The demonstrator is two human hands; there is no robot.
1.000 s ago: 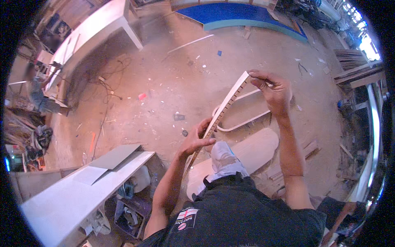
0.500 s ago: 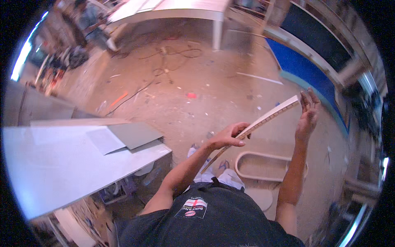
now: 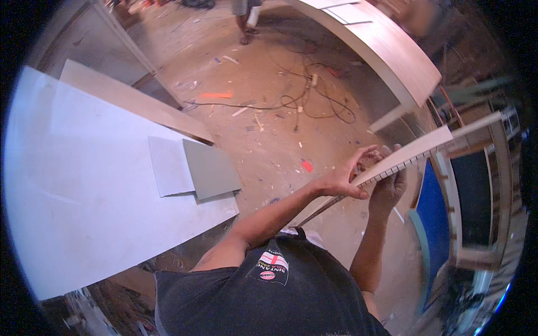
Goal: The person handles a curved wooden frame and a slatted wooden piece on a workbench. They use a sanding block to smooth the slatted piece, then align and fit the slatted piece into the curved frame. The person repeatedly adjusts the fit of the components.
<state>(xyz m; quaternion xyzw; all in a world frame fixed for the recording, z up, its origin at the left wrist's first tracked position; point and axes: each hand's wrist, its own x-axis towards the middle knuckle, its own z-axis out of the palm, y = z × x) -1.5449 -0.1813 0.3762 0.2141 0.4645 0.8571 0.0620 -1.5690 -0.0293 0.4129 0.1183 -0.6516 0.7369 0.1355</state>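
Note:
A long pale wooden strip (image 3: pixel 414 150), with a row of notches cut along one edge, slants from near my waist up to the right. My left hand (image 3: pixel 348 178) grips it near its middle, thumb over the notched edge and fingers curled on the far side. Right beside it, my right hand (image 3: pixel 390 190) is wrapped round the strip from below, its fingertips showing above the upper edge. The strip's near end runs down toward my shirt and looks dark and thin there.
To the left is a white tabletop (image 3: pixel 101 185) with a grey panel (image 3: pixel 212 171) and a white sheet (image 3: pixel 168 167). A wooden table (image 3: pixel 392 50) stands far right. Cables (image 3: pixel 291 103) and an orange scrap (image 3: pixel 217 95) lie on the floor. A blue panel (image 3: pixel 434 218) is at right; a person's legs (image 3: pixel 244 25) show at the back.
My right hand, open by the strip's far end before, has come in beside my left hand and closed on the strip. The view has swung left, and the oval frame is out of sight.

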